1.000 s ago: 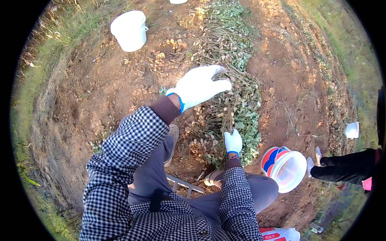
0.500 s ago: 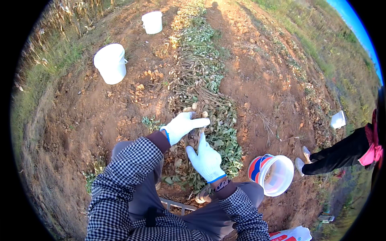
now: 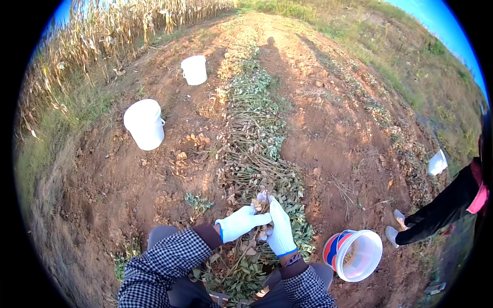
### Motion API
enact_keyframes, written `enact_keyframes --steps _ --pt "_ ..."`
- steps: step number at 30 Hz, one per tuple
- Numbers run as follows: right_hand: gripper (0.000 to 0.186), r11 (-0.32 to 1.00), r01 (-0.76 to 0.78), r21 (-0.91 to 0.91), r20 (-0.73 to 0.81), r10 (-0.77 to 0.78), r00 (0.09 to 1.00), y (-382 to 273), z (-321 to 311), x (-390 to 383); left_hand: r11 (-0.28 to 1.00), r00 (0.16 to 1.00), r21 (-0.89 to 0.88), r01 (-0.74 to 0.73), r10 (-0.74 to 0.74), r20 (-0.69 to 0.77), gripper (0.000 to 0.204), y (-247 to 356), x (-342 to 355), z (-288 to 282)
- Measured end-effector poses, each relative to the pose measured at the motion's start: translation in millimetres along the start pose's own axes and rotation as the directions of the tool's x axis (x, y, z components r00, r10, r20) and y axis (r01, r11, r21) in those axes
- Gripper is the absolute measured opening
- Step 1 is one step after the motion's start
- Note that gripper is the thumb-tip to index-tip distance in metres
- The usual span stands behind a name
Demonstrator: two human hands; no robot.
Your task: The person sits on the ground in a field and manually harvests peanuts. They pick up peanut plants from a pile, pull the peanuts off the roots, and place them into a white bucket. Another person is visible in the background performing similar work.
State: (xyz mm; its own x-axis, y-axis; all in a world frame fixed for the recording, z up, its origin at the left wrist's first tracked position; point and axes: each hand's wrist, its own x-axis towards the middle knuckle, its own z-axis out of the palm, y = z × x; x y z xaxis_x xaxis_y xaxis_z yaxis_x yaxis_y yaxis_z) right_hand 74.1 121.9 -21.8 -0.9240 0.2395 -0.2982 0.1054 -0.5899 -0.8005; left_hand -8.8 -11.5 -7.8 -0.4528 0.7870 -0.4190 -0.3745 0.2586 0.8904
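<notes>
Two gloved hands close together, right over the row! On one side the left hand (image 3: pixel 240 223), white knit with a blue edge at the wrist, thumb stretched across toward its partner, fingers narrowed around a cluster of pale pods (image 3: pixel 260 207). And opposite, the right hand (image 3: pixel 282 231), upright, fingers drawn together along the right flank of that same cluster; cannot tell how tightly, with part of the grip hidden. Right there between the gloves, that cluster, above the leafy row of plants (image 3: pixel 252 126), with more pods just below, beside the right palm. Checked sleeves (image 3: pixel 165 264) with brown cuffs, reaching in from the lower edge. Straight up the field with that green tangle, reddish soil (image 3: pixel 328 138) on either side. Near the right knee, a striped bucket (image 3: pixel 333 252), red, white and blue outside, pale bits at the bottom. Out left, a white bucket (image 3: pixel 144 126), and farther up, a second white bucket (image 3: pixel 194 71). Far right, another person in dark trousers (image 3: pixel 436 216) and light shoes (image 3: pixel 392 236), with a small pale bucket (image 3: pixel 437 163) nearby. Top left, dry cornstalks (image 3: pixel 115 32), a whole tall bank of them!
</notes>
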Motion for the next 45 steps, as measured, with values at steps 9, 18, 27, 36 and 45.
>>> enact_keyframes --steps 9,18,27,36,45 --pt "0.032 0.997 0.058 -0.041 -0.181 -0.064 0.981 -12 15 -11 0.992 0.996 -0.127 -0.002 0.013 0.089 0.041 -20 11 6" --pt "0.025 0.861 0.398 -0.316 -0.266 -0.483 0.834 14 -9 2 0.996 0.985 0.068 -0.065 0.053 0.167 0.071 -4 1 16" --pt "0.027 0.864 0.337 -0.374 -0.244 -0.442 0.863 6 -16 1 0.985 0.979 -0.032 0.170 -0.165 0.121 0.074 -25 9 28" --pt "0.024 0.616 0.370 -0.696 -0.076 -0.575 0.815 -15 -31 -3 0.962 1.000 0.271 -0.012 0.005 0.026 0.062 -12 4 41" --pt "0.023 0.798 0.181 -0.575 -0.045 -0.252 0.967 -51 -68 -24 0.724 0.998 0.690 -0.015 -0.030 0.053 0.049 -5 4 39"
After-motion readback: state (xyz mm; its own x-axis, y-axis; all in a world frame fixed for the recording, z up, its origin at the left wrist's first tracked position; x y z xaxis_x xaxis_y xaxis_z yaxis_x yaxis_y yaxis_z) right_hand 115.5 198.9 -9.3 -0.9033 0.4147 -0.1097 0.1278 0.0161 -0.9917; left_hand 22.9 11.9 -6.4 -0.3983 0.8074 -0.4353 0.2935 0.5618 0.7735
